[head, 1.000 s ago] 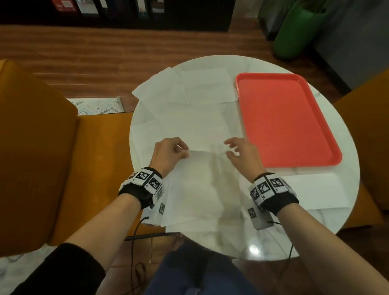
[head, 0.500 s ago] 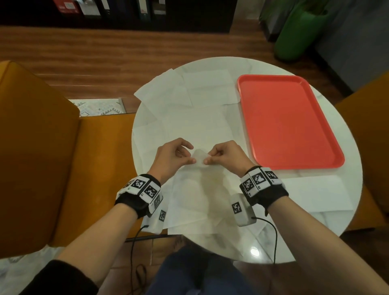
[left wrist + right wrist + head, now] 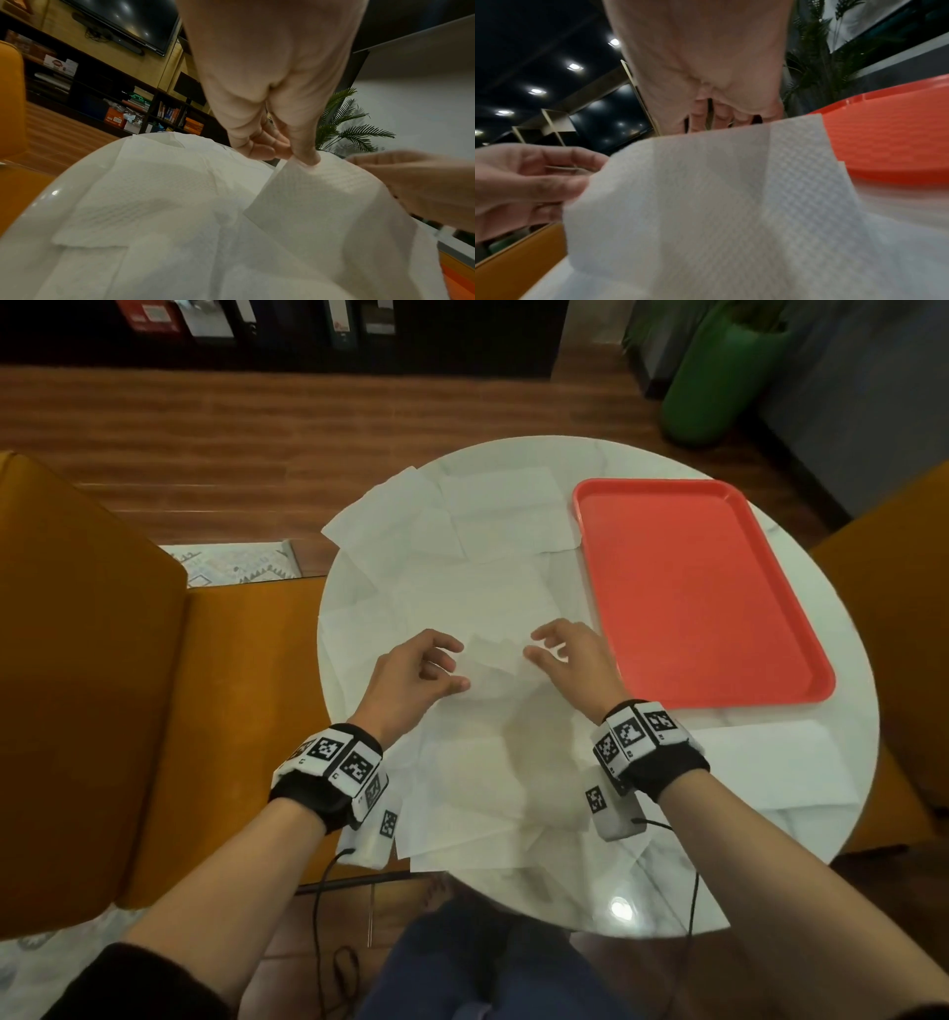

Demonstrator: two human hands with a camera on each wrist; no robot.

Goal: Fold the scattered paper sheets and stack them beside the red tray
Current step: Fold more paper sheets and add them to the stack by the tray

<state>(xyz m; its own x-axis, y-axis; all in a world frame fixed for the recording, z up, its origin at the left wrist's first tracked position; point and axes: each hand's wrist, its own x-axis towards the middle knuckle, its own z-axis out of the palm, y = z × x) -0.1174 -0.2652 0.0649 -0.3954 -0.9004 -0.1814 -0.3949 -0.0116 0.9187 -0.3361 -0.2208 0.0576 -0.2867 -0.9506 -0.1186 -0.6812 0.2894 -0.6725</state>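
A white paper sheet [image 3: 493,660] is lifted at its far edge over the middle of the round table [image 3: 667,880]. My left hand [image 3: 452,670] pinches its left corner between thumb and fingers, which shows plainly in the left wrist view [image 3: 306,160]. On the sheet's other side, my right hand [image 3: 536,644] has loosely spread fingers, their tips at the right edge. In the right wrist view the raised sheet [image 3: 706,192] hides most of those fingers. The red tray [image 3: 693,598] lies bare to the right of both hands.
Several more white sheets [image 3: 488,521] lie overlapping across the table's left half and under my wrists. Another sheet [image 3: 770,773] lies flat in front of the tray. An orange seat [image 3: 102,711] stands close on the left, and a green container [image 3: 719,377] stands on the floor beyond.
Half a second ago both hands pinched the sheet close together. They have since moved apart, the right hand's fingers have spread, and the sheet's far edge stands higher.
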